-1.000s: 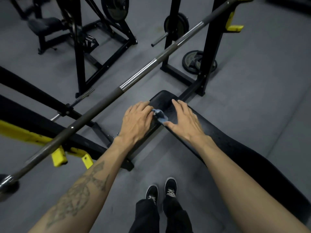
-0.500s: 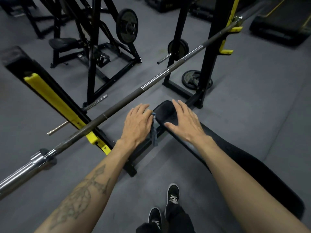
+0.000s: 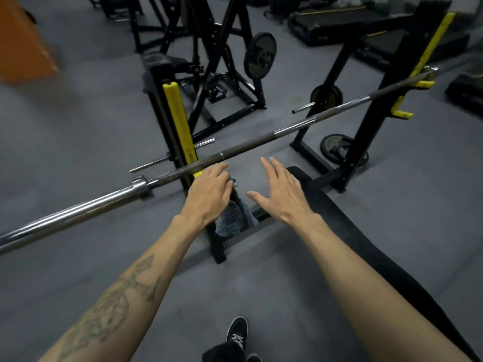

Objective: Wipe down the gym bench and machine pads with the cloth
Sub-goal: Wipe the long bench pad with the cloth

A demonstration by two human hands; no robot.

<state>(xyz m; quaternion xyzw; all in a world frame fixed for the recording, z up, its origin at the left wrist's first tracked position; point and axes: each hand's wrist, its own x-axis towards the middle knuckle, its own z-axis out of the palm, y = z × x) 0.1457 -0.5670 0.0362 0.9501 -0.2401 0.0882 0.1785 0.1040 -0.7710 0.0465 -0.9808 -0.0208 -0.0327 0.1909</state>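
Holding the cloth (image 3: 235, 215) (blue, dangling), left hand (image 3: 209, 197) grip closed, right hand (image 3: 282, 197) spread above bench (image 3: 366, 231)

Grey gym floor (image 3: 91, 158) underfoot, matte, carrying everything. On it stands the black bench (image 3: 366, 231), long pad running off toward the lower right. The rack's black uprights (image 3: 371, 134) plant their feet on the floor by the bench's far end, and a weight plate (image 3: 337, 150) lies there at the base, flat or perhaps leaning, too blurred to tell. One black shoe (image 3: 236, 334) stands near the bottom edge.
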